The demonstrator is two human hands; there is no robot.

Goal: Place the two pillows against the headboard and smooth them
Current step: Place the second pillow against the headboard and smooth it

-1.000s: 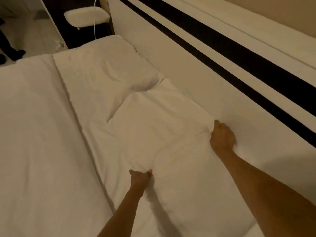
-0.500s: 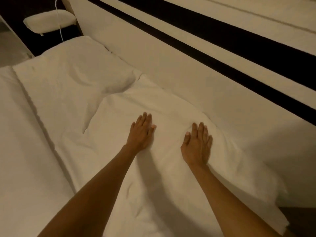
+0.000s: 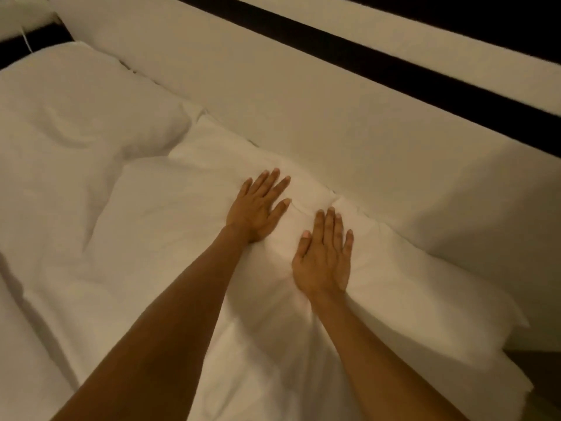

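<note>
Plain white near pillow under the palms, no print, just soft creases shading grey. Plain white far pillow matches it. The broad pale cream headboard panel carries one black horizontal stripe along its length. Everything reads warm and yellowish in this dim light.
</note>
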